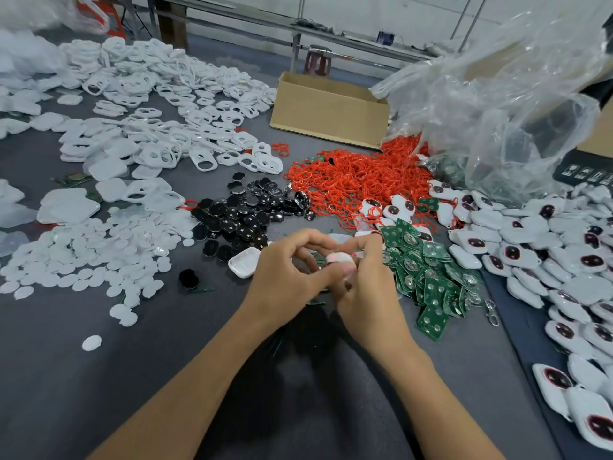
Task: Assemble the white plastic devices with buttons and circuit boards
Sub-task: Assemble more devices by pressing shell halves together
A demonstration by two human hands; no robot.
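Note:
Both my hands meet at the table's middle around one white plastic shell (340, 259) with a red ring showing at its edge. My left hand (285, 272) curls its fingers around the shell's left side. My right hand (366, 280) pinches it from the right, thumb on top. An empty white shell half (243, 262) lies just left of my hands. Green circuit boards (428, 270) are heaped to the right, black buttons (248, 214) behind, and red rubber rings (358, 177) farther back.
White flat discs (96, 254) spread at the left, white frames (159, 104) fill the far left. Assembled white devices (560, 260) pile up along the right. A cardboard box (328, 111) and a clear plastic bag (514, 104) stand at the back right. One black button (188, 278) lies alone.

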